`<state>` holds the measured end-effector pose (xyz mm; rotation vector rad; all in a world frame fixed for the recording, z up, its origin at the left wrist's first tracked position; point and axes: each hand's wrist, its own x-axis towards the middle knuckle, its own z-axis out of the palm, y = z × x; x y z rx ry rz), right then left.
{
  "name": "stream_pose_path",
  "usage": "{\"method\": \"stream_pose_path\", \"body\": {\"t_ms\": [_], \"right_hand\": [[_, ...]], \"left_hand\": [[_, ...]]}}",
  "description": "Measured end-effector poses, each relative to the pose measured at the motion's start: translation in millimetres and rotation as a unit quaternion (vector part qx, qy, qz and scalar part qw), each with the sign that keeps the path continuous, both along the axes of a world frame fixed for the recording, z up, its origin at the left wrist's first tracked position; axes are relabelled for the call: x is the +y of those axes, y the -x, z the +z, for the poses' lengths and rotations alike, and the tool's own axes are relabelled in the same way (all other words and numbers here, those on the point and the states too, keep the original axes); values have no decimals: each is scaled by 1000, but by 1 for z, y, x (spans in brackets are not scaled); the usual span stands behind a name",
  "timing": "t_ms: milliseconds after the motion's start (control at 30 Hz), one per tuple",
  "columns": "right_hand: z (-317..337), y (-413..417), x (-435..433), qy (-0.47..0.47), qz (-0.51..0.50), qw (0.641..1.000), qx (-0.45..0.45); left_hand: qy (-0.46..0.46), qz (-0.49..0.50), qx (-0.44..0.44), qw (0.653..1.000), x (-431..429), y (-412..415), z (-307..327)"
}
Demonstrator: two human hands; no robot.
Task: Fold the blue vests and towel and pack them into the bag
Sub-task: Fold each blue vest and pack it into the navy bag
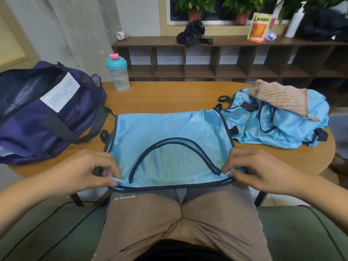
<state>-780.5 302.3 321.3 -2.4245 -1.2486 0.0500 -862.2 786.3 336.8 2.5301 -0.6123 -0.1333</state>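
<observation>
**Sam:** Brown wood makes the worktop [169,97], and a long dark shelf [207,59] stands behind it. How many bags do you see there?

**Mia:** One dark blue bag [56,113]. It sits on the left of the worktop, and its top is open.

**Sam:** And blue vests?

**Mia:** One flat vest [169,129] is spread out in the middle. More blue vests lie in one heap [273,127] on the right. I cannot count how many are in it.

**Sam:** Towels?

**Mia:** One brown towel [278,97], folded, lying on top of the heap.

**Sam:** What are the two hands doing?

**Mia:** The left grip [88,168] pinches the near left corner of the flat vest. The right grip [258,168] pinches the near right corner. That edge hangs just over the person's lap.

**Sam:** Anything else?

**Mia:** One drink bottle [118,74] with a green-blue lid stands by the bag. The shelf top holds one black pouch [194,32], one orange packet [259,28] and one white pump bottle [294,21]. Two red plant pots [194,16] stand at the window.
</observation>
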Motion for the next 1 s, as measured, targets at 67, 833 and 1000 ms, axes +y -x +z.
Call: {"method": "stream_pose_path", "body": {"t_ms": [67,833,1000], "right_hand": [[-3,1,0,14,3,1000,-4],[1,-107,59,79,-82,991,-75],[-6,-111,59,105,-103,985,-87]], "left_hand": [[0,6,14,1000,3,0,-3],[-241,174,-93,950,-22,-121,-21],[-264,216,-75,937,-16,-159,-26]]}}
